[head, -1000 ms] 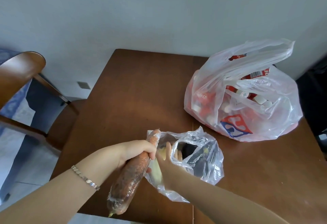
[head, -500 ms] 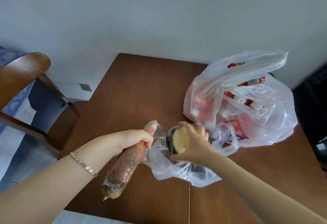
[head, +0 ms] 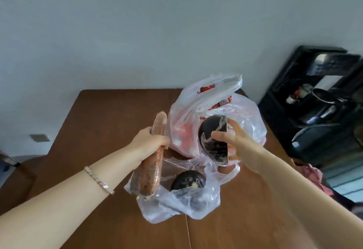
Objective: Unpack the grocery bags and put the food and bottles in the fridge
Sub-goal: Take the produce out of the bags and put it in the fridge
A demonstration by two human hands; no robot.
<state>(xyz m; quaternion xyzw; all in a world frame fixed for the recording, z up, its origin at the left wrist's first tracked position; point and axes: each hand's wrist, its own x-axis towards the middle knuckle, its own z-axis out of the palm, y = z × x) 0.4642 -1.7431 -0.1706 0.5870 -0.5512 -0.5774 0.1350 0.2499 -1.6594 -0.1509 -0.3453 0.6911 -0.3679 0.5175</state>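
Observation:
My left hand (head: 150,140) grips a long orange-brown vegetable wrapped in clear film (head: 150,162), held above the wooden table (head: 110,123). My right hand (head: 233,142) holds a dark, film-wrapped half-round vegetable (head: 213,140) lifted above the small clear bag (head: 182,203). Another dark round vegetable (head: 188,180) lies inside that small bag. Behind stands a large white grocery bag (head: 216,99) with red packages and bottles showing through.
A black shelf unit (head: 318,107) with bottles stands to the right of the table. A brown chair seat (head: 23,172) is at the left. A pink cloth (head: 314,178) lies near the table's right edge. The grey wall is behind.
My right hand has pulled the dark half vegetable out of the small bag and raised it. My left hand lifted the wrapped long vegetable higher. The view has swung to the right.

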